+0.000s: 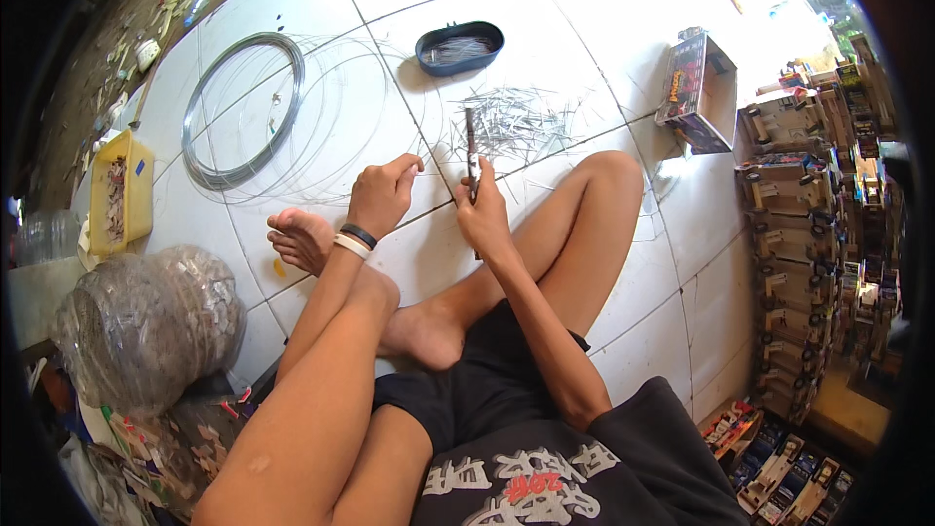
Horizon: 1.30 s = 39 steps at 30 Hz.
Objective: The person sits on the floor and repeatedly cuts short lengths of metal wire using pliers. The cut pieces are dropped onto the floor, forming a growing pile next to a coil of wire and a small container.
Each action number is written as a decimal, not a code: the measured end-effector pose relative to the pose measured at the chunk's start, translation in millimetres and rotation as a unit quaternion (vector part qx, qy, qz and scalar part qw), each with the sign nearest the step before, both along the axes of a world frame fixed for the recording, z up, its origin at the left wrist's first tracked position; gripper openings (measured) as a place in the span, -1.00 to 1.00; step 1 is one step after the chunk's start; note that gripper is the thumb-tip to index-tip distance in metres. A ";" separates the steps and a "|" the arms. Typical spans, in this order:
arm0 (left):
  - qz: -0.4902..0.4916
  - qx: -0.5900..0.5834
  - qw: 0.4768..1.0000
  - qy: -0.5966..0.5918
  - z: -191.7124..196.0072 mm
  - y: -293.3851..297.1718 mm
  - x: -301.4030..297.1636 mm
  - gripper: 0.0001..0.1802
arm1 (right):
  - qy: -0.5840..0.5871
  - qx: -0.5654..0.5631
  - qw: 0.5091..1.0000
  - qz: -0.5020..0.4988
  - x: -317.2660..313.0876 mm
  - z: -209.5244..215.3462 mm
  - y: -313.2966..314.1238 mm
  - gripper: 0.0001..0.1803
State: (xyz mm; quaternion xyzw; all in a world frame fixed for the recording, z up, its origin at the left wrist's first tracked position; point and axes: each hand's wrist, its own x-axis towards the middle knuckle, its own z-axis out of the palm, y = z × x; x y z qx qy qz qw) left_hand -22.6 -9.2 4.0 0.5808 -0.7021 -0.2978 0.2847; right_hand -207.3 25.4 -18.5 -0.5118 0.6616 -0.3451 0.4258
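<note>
My left hand (382, 197), with a black and a white band at its wrist, is closed in a pinch over the floor. What is between its fingertips is too fine to make out; loose loops from a coil of thin metal wire (199, 171) spread close behind it. To its right, my right hand (484, 217) grips a long, narrow dark metal tool (470, 131) held upright; its exact kind cannot be told from this angle. Just beyond the tool lies a pile of short cut wire pieces (516, 122). Farther back, a dark blue oval tray (485, 60) holds more wire pieces.
White floor tiles (623, 317) surround my bare, bent legs. At left stand a yellow tub (146, 161) and a bulky clear plastic bag (156, 326). An opened printed carton (723, 102) stands at right, beside stacked small wheeled wooden pieces (789, 234).
</note>
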 end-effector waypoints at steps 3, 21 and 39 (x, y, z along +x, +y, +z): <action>0.007 0.013 1.000 -0.002 0.1 -2.0 -0.9 -0.83 | -0.068 -0.002 0.996 0.060 -1.1 7.5 12.4 -0.33; -0.017 -0.030 0.998 -0.042 -2.1 -0.2 0.7 -0.83 | -0.041 -0.029 0.995 -0.085 19.0 8.8 -10.2 -0.76; -0.011 -0.014 0.999 -0.031 1.8 1.7 4.5 -0.85 | -0.086 -0.007 0.995 0.053 -1.8 5.3 -3.5 -0.34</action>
